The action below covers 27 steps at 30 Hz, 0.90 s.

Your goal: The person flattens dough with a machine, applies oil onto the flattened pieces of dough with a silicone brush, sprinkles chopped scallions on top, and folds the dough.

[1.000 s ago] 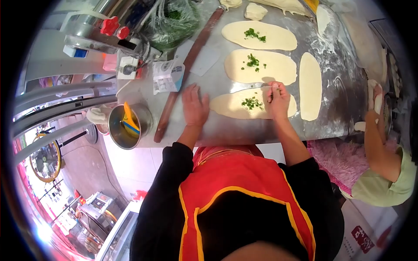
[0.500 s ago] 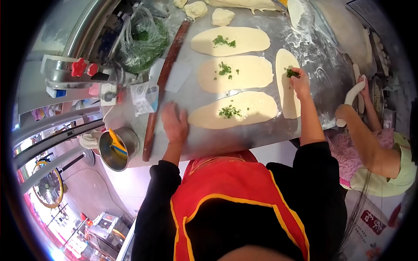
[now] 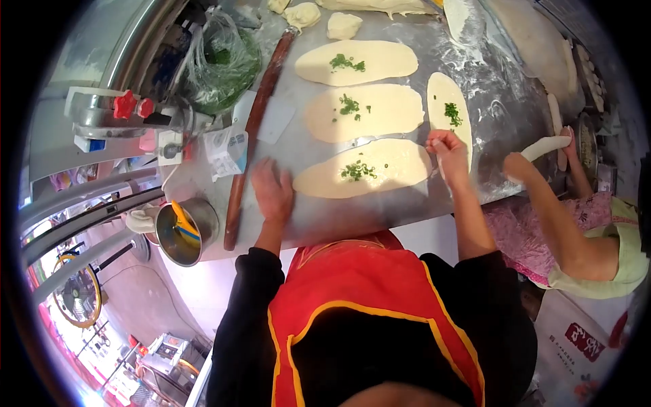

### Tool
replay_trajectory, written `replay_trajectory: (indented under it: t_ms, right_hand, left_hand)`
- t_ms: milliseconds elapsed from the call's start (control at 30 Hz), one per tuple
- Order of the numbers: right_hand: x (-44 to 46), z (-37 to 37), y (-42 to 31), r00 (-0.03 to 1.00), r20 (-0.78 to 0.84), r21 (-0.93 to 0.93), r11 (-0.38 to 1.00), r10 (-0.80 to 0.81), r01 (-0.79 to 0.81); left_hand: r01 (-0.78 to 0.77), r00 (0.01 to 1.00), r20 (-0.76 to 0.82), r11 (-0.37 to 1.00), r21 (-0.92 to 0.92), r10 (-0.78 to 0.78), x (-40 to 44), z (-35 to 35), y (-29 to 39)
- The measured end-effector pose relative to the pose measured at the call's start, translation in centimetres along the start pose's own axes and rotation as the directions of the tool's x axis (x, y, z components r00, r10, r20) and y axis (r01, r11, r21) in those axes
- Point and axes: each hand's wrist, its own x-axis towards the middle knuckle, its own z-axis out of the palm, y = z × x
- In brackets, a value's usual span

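Observation:
My left hand [image 3: 272, 191] lies flat and open on the metal table, between the rolling pin [image 3: 254, 125] and the nearest flat dough oval [image 3: 325, 182]. My right hand [image 3: 447, 152] is over the lower part of the upright dough oval [image 3: 441, 95] at the right. Its fingers are curled together, and whatever they may hold is hidden. Chopped green onion [image 3: 453, 114] sits in a small heap on that oval, just beyond my fingers. Two more dough ovals [image 3: 397, 57] [image 3: 400, 102] lie farther back; each of the three sideways ovals carries chopped green onion near its middle.
A plastic bag of greens [image 3: 227, 68] and a metal pot [image 3: 180, 234] with a yellow-handled tool are at the left. Dough lumps [image 3: 344, 26] lie at the back. At the right, another person's hands [image 3: 522, 168] hold a dough strip [image 3: 546, 146].
My right hand has come back toward me and left, leaving the chopped green onion on the right-hand oval. My left hand stays put. The other person's dough strip has tilted lower.

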Motion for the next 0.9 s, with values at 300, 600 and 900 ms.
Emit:
replay_trajectory:
  t_ms: [300,600,900]
  right_hand:
    - [-8.1,9.0,-0.7,0.821,0.425,-0.67,0.478,-0.381,0.568]
    - [-13.4,16.6,1.5,0.722,0.638,-0.642,0.334,-0.267,0.69]
    - [-12.6,9.0,0.7,0.855,0.416,-0.821,0.278,-0.309,0.499]
  left_hand:
    - [-0.042,0.999,-0.01,0.999,-0.002,0.042,-0.1,0.0,-0.5]
    - [-0.13,0.991,-0.012,0.991,-0.014,0.13,0.0,-0.5,-0.4]
    - [-0.086,0.969,0.23,0.995,-0.051,0.095,-2.2,-2.0,1.5]
